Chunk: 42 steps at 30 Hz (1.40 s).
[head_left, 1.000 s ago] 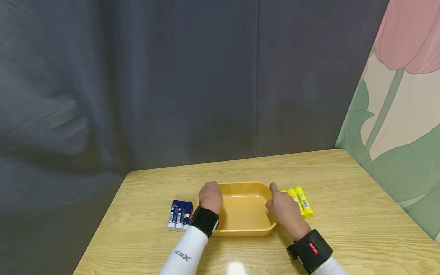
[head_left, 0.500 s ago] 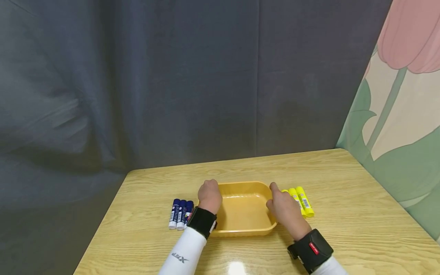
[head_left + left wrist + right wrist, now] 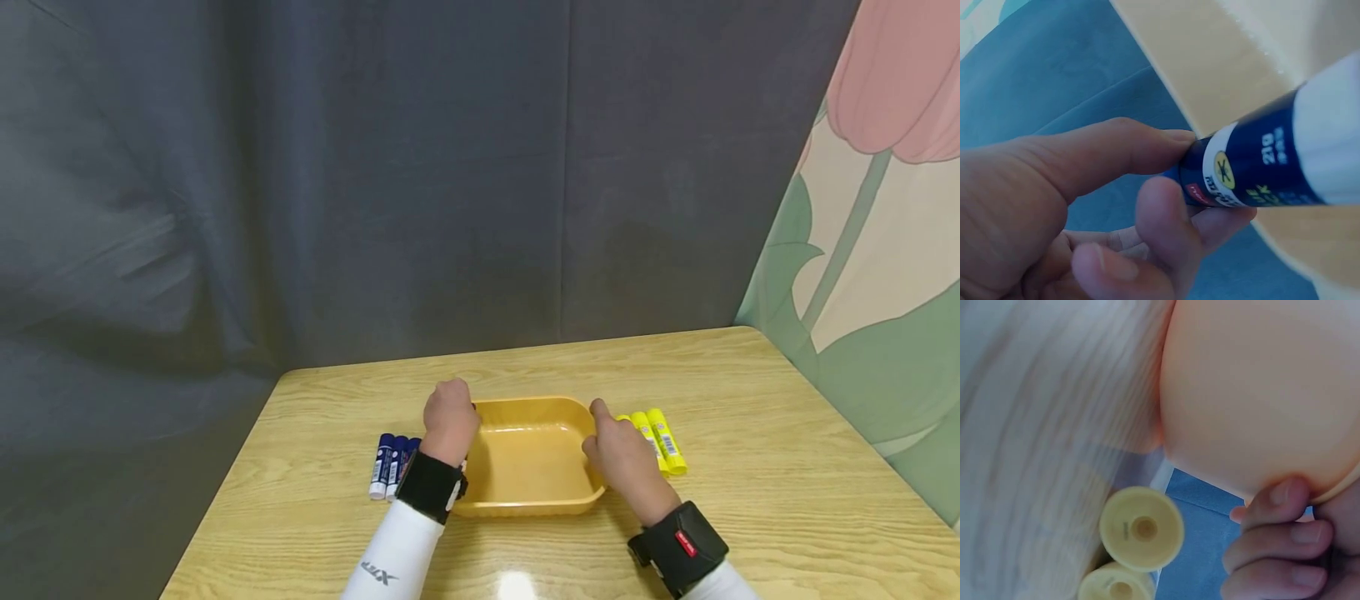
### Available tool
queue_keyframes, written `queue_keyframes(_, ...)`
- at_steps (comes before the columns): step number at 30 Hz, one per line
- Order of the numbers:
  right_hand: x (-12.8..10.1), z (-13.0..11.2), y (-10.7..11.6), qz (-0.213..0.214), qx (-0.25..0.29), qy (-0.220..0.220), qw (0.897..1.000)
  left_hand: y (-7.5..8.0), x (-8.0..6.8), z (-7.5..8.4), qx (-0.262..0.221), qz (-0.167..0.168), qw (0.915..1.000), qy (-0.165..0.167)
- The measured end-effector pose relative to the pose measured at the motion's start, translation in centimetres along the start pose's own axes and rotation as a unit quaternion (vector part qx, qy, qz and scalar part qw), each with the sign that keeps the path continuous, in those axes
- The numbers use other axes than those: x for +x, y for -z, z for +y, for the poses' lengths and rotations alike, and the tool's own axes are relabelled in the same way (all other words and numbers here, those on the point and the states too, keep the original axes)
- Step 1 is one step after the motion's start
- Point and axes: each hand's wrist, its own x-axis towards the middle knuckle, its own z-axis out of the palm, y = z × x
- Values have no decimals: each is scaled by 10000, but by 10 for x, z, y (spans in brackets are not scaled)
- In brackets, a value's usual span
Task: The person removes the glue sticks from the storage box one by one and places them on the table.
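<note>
My left hand [image 3: 450, 422] is at the left end of the yellow tray [image 3: 536, 507]. It pinches a dark blue glue stick [image 3: 1254, 165] with a white end between thumb and fingers, plain in the left wrist view; the head view mostly hides it behind the hand. Behind the glue stick, the tray's edge shows in that wrist view. My right hand [image 3: 626, 460] grips the tray's right rim, fingers [image 3: 1282, 544] curled at its outer side. Left of the tray lie blue glue sticks [image 3: 381, 467], partly covered by my left wrist.
Yellow glue sticks [image 3: 666, 442] lie side by side just right of the tray, partly behind my right hand. The wooden table [image 3: 300, 533] ends at a dark grey curtain [image 3: 420, 208] at the back. A wall with painted flowers [image 3: 885, 350] stands on the right.
My left hand has shifted slightly left and farther from me along the tray's left end, its wrist now covering more of the blue glue sticks. The right hand and tray stay put.
</note>
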Motion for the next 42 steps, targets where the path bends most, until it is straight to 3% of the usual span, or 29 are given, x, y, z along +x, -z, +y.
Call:
queue_keyframes(11, 1, 0, 0, -33, 86, -24, 10000, 27, -13, 2, -731, 250, 9970, 47)
queue_keyframes(18, 1, 0, 0, -60, 111, -17, 9999, 44, -31, -9, -1401, 394, 9891, 207)
queue_keyframes(25, 0, 1, 2, -89, 89, -49, 9999, 51, -49, -23, -1970, 648, 9775, 390)
queue_keyframes(30, -2, 1, 3, -135, 79, -83, 9998, 52, -57, -28, -2080, 694, 9741, 546)
queue_keyframes(42, -5, 3, 8, -118, 30, -106, 9999, 58, -59, -28, -2108, 621, 9731, 695)
